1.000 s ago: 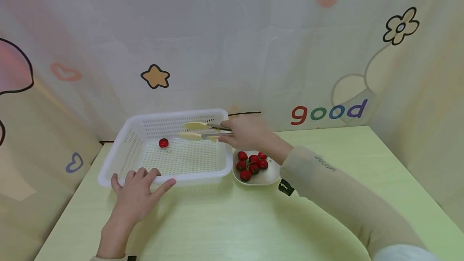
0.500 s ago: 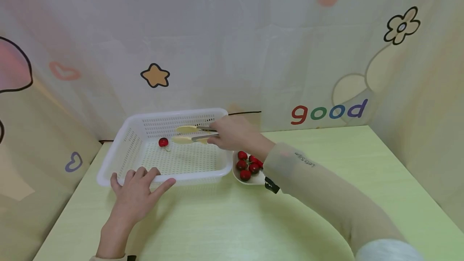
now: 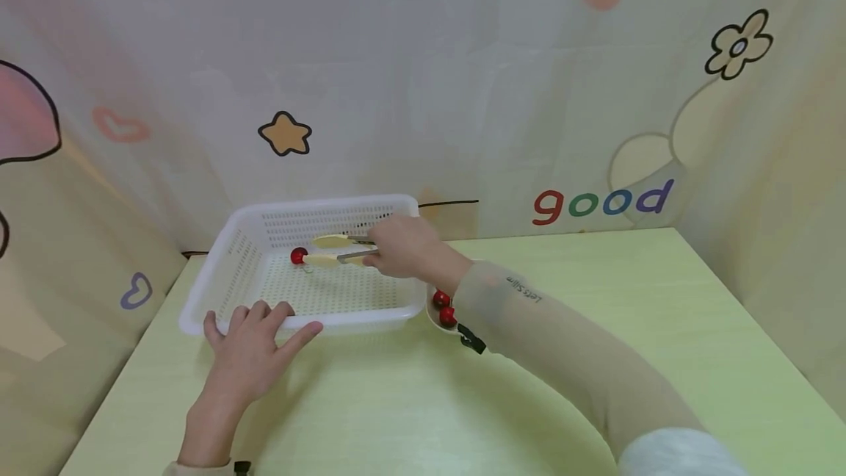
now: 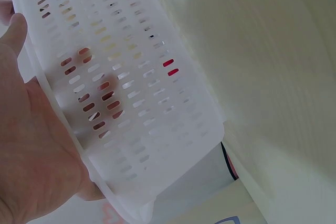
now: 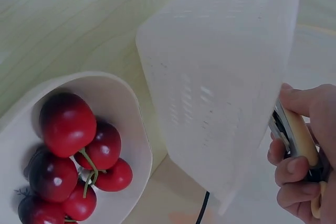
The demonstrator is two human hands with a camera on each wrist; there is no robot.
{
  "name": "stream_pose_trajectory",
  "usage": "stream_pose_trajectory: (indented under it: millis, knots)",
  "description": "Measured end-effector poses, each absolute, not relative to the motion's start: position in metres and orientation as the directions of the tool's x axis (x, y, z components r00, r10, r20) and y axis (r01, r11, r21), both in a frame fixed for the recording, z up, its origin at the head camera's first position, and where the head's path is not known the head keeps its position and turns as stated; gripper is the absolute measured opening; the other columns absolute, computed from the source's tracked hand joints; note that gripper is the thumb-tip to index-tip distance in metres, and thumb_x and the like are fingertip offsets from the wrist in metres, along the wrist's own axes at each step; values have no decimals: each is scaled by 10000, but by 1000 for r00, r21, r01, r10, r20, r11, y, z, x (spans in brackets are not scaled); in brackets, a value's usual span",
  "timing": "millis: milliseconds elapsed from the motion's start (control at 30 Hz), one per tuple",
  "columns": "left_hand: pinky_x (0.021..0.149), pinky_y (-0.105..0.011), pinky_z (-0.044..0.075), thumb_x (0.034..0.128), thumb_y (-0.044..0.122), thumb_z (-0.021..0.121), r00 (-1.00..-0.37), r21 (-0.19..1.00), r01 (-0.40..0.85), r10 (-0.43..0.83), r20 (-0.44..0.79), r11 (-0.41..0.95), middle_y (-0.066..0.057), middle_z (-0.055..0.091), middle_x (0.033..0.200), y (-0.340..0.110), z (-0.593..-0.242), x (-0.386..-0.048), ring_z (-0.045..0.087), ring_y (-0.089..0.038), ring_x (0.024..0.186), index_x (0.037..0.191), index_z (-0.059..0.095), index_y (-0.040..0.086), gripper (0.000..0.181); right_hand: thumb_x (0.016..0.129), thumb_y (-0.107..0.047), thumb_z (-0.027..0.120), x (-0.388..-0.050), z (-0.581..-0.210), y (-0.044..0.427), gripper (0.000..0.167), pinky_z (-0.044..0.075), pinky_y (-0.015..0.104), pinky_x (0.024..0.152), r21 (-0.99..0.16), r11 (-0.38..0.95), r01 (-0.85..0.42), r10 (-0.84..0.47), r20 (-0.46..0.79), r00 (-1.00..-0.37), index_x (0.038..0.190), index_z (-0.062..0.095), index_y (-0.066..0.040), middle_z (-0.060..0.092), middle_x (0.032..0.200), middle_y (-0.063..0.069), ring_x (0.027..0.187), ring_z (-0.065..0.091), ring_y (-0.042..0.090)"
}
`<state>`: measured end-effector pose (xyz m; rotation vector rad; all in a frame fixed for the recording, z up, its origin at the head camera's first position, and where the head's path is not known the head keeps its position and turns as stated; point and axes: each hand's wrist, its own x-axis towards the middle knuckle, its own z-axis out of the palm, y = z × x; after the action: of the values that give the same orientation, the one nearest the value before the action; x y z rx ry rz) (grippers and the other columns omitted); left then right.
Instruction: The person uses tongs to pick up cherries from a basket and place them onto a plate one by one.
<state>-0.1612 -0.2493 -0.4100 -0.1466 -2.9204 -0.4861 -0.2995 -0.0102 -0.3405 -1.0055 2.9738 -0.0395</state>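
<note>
In the head view, my left hand (image 3: 246, 358) holds the near rim of a white perforated basket (image 3: 373, 319), its fingers hooked over the edge. Through the slots in the left wrist view, those fingers show inside the wall. My right hand (image 3: 405, 244) grips a pair of tongs (image 3: 357, 255) with pale yellow tips, reaching over the basket's right side. The tongs' arms stand apart. One red cherry (image 3: 298, 255) with a stem lies on the basket floor at the left, right by the nearer tip; whether they touch I cannot tell.
Right of the basket stands a white dish (image 5: 137, 108) with several dark red cherries (image 5: 68, 124), partly hidden by my right forearm in the head view. A patterned curtain (image 3: 515, 109) hangs behind the light-coloured table (image 3: 396, 402).
My right hand has moved left with the tongs, bringing their tips to the cherry in the basket. The forearm now covers more of the dish. The left hand stays on the rim.
</note>
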Motion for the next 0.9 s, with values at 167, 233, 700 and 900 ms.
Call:
stream_pose_trajectory:
  millis: [167,233,700,900]
  knots:
    - [1000,-849,-16,958,722,510,-980,313,126,69,187,941,-93,597,1016,-249,-408,-161,510,-445,1068,1155,685,129,649,998,-470,657,-303,-344,-20,352,412,256,501,-65,815,-576,-577,-7,-817,1123,722,-148,677,910,-21,672,558,128]
    - [1000,-849,-17,960,720,511,-980,313,127,70,188,941,-95,597,1018,-249,-407,-162,509,-445,1066,1155,683,129,645,997,-465,661,-306,-344,-23,347,400,258,501,-73,815,-575,-577,-4,-817,1112,722,-143,666,881,-21,664,547,128]
    - [996,-854,-16,961,717,513,-979,308,131,73,192,942,-95,596,1014,-251,-407,-162,511,-437,1056,1148,683,131,638,1001,-470,653,-316,-356,-42,354,403,270,512,-78,824,-562,-565,-31,-824,1126,723,-146,701,951,-15,656,530,111]
    - [1002,-850,-10,959,718,514,-979,305,130,73,190,943,-85,588,992,-252,-408,-162,512,-435,1049,1149,682,129,641,992,-473,665,-317,-361,-50,339,402,265,541,-71,825,-561,-564,-33,-825,1073,727,-149,673,842,-36,623,491,101]
